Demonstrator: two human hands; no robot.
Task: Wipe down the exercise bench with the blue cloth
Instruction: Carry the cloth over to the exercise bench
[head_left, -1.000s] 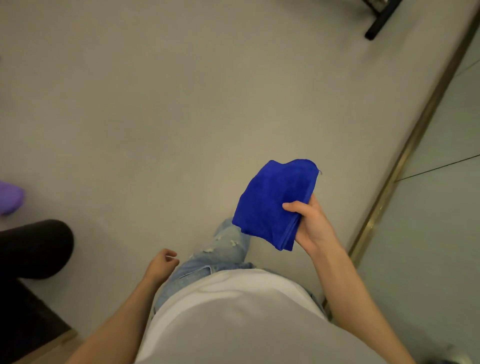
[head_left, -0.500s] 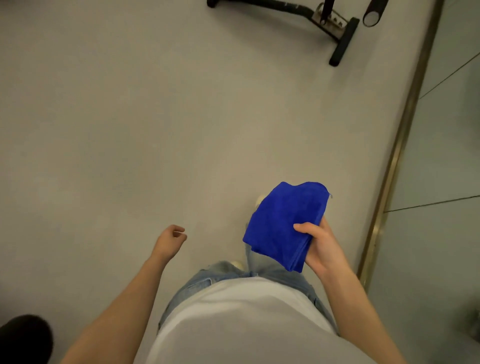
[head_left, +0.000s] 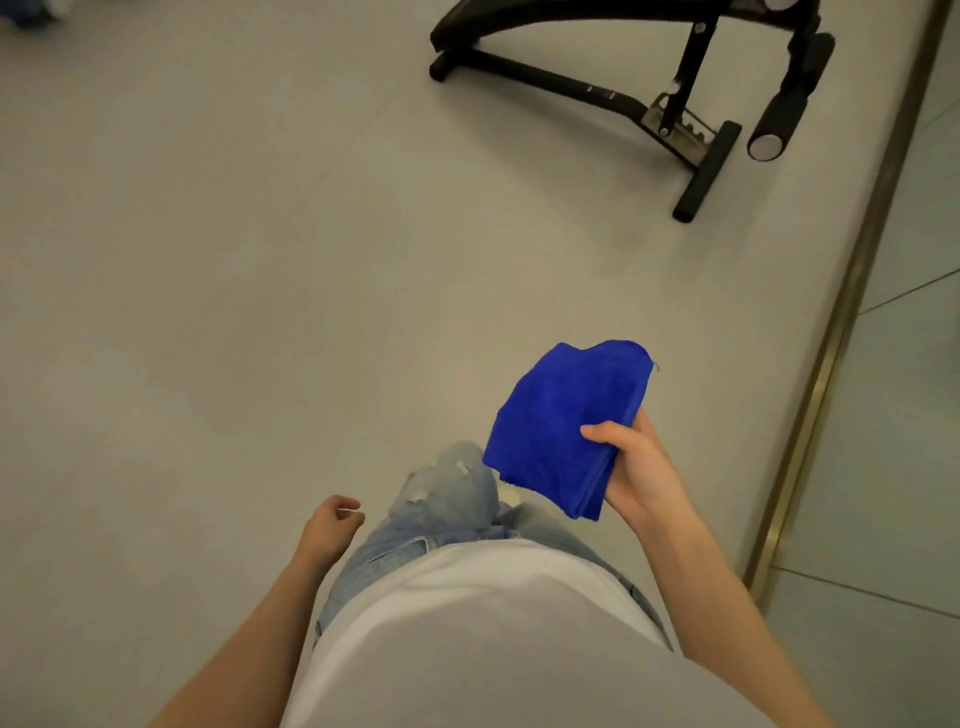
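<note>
The exercise bench (head_left: 613, 78) is cut off by the top edge, so its padded seat is mostly out of view. Below it, the blue cloth (head_left: 566, 426) hides the right hand's (head_left: 641, 478) fingers, leaving only the thumb showing. A blurred blue-and-white object (head_left: 31, 11) far left of the bench cannot be identified.

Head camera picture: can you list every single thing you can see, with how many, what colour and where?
exercise bench: one, black frame, top right, standing on the floor, partly cut off
foam roller: one, black with a pale end cap, at the bench's right end
blue cloth: one, bright blue, folded, centre right, held above the floor
floor: one, pale grey
floor strip: one, brass-coloured, running along the right side
blurred thing: one, bluish, top left corner, unclear
right hand: gripping the cloth
left hand: loosely curled, empty, beside the jeans
</note>
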